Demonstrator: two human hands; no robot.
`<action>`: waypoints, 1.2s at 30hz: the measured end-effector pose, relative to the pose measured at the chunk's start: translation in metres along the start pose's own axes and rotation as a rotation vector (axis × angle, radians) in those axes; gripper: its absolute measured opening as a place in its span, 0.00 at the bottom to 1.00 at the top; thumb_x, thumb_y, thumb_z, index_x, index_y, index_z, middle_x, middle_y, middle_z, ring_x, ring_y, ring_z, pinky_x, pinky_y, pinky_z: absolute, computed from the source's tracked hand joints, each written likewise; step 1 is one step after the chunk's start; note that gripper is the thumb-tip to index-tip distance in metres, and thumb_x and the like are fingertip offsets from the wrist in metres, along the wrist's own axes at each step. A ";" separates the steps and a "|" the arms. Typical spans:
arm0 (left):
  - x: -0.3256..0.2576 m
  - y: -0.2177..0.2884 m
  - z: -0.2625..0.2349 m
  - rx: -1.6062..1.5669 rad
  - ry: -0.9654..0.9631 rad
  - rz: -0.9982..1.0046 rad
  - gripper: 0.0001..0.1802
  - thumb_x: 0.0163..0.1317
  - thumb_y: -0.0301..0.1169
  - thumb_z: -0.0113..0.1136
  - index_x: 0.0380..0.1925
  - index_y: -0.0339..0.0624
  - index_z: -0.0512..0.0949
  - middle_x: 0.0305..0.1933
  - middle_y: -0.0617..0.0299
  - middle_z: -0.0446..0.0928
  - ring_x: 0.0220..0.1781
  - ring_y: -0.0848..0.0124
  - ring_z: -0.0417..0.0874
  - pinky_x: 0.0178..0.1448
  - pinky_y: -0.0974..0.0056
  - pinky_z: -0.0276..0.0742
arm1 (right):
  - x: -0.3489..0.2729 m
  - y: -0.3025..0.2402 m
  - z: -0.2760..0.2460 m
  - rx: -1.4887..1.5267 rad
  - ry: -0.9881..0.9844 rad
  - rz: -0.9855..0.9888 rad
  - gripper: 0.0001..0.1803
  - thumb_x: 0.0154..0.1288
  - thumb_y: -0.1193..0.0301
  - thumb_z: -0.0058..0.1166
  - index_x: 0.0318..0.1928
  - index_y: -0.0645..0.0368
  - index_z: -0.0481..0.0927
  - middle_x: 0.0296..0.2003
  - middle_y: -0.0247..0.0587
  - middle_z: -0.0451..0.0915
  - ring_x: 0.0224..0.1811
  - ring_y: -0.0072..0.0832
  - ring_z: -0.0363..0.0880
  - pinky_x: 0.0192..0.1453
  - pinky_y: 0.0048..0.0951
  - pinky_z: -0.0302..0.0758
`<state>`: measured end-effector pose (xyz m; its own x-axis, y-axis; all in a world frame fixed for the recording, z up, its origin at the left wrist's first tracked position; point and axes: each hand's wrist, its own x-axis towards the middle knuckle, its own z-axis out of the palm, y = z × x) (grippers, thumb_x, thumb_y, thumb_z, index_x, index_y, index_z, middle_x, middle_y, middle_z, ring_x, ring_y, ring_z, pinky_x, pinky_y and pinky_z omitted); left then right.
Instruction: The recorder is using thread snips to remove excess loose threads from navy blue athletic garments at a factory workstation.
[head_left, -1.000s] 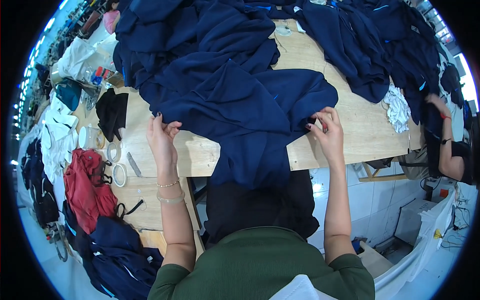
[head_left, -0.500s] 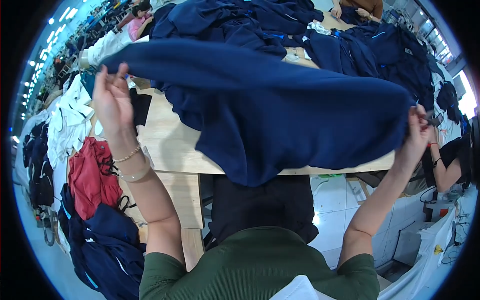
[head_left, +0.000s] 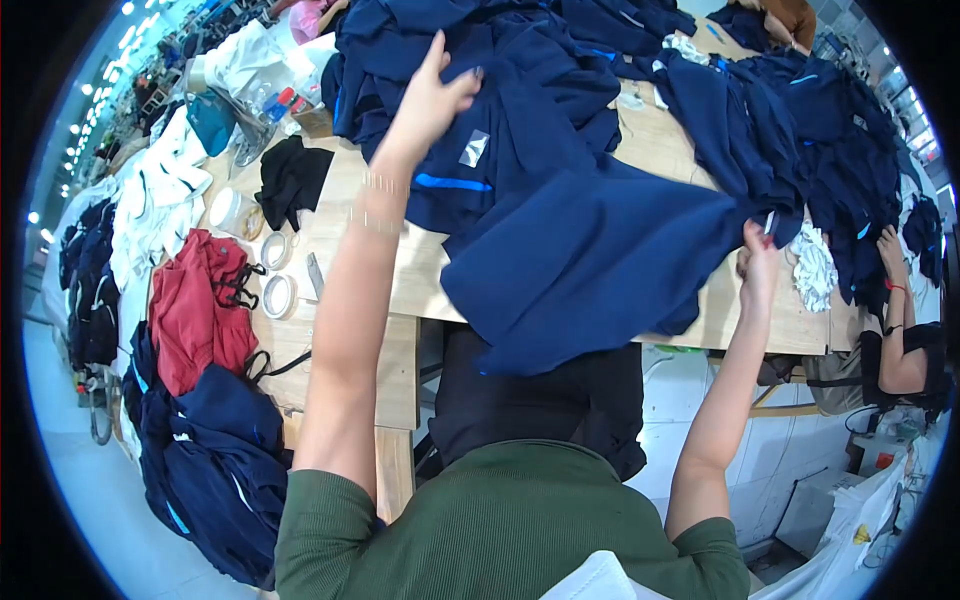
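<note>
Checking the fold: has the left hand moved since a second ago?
Yes. The left hand went from the wooden table's near edge up and away, onto the navy garment pile.

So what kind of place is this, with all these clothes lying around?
Most likely a garment workshop. A long wooden table is heaped with navy garments, more white clothes and a red garment lie beside it, and tape rolls sit on the table.

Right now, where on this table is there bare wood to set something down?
Bare wood shows between the tape rolls and the spread navy garment, under the left hand's forearm, and in a strip near the right hand beside the white scraps. The far side is buried in navy clothes.
</note>
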<state>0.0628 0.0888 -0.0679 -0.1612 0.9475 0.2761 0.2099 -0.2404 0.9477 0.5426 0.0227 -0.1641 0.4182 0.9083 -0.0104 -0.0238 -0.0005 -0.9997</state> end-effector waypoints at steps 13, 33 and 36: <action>-0.286 -0.070 -0.010 0.172 0.022 -0.499 0.06 0.67 0.25 0.59 0.37 0.31 0.79 0.30 0.68 0.76 0.33 0.82 0.73 0.37 0.75 0.70 | -0.101 0.043 -0.027 -0.136 0.016 0.306 0.12 0.69 0.70 0.54 0.43 0.68 0.83 0.32 0.39 0.85 0.23 0.12 0.71 0.27 0.15 0.63; -0.143 -0.002 -0.197 0.591 0.712 0.093 0.12 0.69 0.30 0.58 0.45 0.31 0.78 0.28 0.62 0.80 0.28 0.81 0.76 0.33 0.76 0.72 | -0.101 -0.111 0.010 -0.150 -0.153 -0.356 0.03 0.67 0.82 0.55 0.41 0.67 0.77 0.35 0.31 0.80 0.38 0.14 0.77 0.44 0.15 0.73; -0.110 -0.069 -0.227 0.898 0.476 0.111 0.15 0.68 0.36 0.59 0.48 0.37 0.79 0.29 0.59 0.82 0.30 0.73 0.80 0.38 0.66 0.76 | -0.079 -0.100 0.047 -0.073 -0.186 -0.261 0.02 0.67 0.81 0.57 0.38 0.66 0.77 0.32 0.31 0.79 0.37 0.14 0.76 0.44 0.14 0.72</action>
<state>-0.1530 -0.0470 -0.1277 -0.4221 0.7005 0.5754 0.8608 0.1106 0.4967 0.4698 -0.0293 -0.0627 0.2286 0.9426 0.2434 0.1305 0.2181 -0.9672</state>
